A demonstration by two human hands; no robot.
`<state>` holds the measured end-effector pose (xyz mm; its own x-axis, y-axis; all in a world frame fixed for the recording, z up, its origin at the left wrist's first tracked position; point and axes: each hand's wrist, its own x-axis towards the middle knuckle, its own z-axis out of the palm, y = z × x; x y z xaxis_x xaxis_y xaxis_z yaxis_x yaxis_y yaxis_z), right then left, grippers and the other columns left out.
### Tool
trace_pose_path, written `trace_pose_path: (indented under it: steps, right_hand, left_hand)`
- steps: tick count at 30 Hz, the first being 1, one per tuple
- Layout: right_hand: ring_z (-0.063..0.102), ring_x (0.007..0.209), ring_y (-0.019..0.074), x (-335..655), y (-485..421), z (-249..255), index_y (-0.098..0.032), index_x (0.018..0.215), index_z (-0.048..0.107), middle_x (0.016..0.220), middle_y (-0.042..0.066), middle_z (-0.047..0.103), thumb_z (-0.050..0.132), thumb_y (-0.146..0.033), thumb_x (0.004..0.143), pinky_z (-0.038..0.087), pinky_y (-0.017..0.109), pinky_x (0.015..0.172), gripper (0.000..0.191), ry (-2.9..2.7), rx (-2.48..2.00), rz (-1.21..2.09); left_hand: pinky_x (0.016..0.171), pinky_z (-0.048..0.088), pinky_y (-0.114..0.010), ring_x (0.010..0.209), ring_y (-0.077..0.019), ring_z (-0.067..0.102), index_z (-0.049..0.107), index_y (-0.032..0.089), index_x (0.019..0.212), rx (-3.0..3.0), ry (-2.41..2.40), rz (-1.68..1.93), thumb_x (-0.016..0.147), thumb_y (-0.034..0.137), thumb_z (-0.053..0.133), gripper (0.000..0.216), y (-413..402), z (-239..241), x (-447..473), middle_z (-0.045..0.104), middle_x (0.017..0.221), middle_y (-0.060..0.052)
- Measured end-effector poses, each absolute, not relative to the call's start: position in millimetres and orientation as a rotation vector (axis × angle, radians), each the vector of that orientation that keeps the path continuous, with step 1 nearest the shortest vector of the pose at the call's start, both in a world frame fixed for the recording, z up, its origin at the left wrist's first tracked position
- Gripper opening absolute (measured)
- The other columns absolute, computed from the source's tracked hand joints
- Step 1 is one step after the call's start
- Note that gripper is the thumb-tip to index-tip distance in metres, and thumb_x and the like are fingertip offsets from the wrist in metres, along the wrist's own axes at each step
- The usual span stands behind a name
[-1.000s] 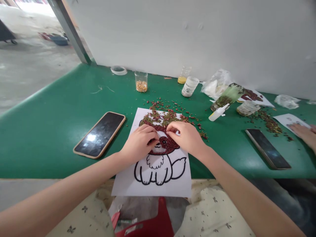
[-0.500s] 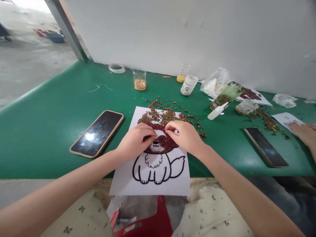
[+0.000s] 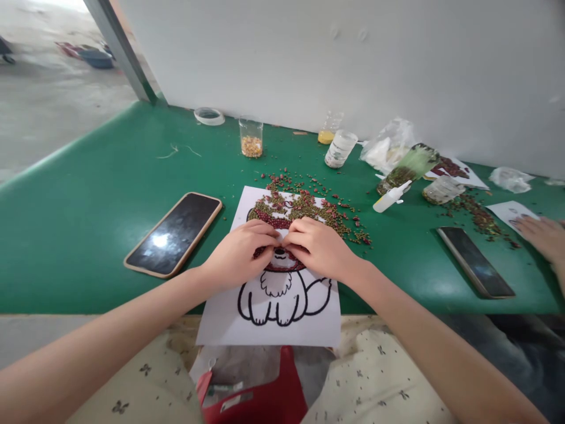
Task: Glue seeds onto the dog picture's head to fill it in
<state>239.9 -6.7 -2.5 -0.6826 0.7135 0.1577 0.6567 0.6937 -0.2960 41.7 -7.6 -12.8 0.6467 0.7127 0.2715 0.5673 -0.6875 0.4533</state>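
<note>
A white sheet with a black-outlined animal drawing lies before me, its lower edge overhanging the table. Dark red beans fill much of the animal's head, while green and reddish beans lie heaped over its top and beyond the sheet. My left hand is over the face from the left, fingertips pinched together. My right hand meets it from the right, also pinched, its fingertips close to or touching the left ones just above the nose. Whatever is between the fingers is too small or hidden to make out.
A phone lies left, another phone right. Behind stand a cup of corn kernels, a white-labelled cup, a glue bottle and a tipped green bottle. Another person's hand rests on paper at far right.
My right hand has moved left and slightly down across the face, bringing its fingertips to the left hand's. The left hand has hardly moved.
</note>
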Motion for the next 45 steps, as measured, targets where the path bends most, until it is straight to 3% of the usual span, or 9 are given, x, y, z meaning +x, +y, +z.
trace_pose_path:
  steps: [12, 21, 45]
  right_hand:
    - [0.047, 0.086, 0.0163, 241.6, -5.9, -2.4, -0.019, 0.086, 0.065, 0.087, 0.004, 0.057, 0.048, -0.016, 0.087, 0.037, 0.029, 0.074, 0.017, -2.659, -1.033, 0.280]
    - [0.048, 0.089, 0.0166, 233.5, -7.5, -5.3, -0.018, 0.082, 0.059, 0.087, 0.004, 0.057, 0.052, -0.017, 0.085, 0.038, 0.028, 0.073, 0.008, -2.578, -1.169, 0.338]
    - [0.049, 0.085, 0.0150, 227.5, -2.4, -0.2, -0.018, 0.074, 0.056, 0.081, 0.003, 0.056, 0.053, -0.013, 0.080, 0.036, 0.026, 0.070, 0.009, -2.580, -1.226, 0.472]
  left_hand:
    - [0.092, 0.047, -0.040, 0.102, -0.0214, 0.056, 0.071, 0.020, 0.090, 2.531, 0.998, 0.647, 0.081, 0.012, 0.041, 0.032, -7.2, -14.8, 38.8, 0.066, 0.104, -0.005]
    - [0.092, 0.046, -0.038, 0.102, -0.0215, 0.056, 0.071, 0.017, 0.086, 2.560, 0.989, 0.658, 0.081, 0.012, 0.042, 0.029, -7.1, -13.7, 40.5, 0.067, 0.098, -0.006]
    - [0.090, 0.047, -0.037, 0.100, -0.0208, 0.056, 0.070, 0.016, 0.086, 2.515, 1.011, 0.713, 0.080, 0.010, 0.043, 0.028, -7.1, -14.5, 37.5, 0.067, 0.099, -0.005]
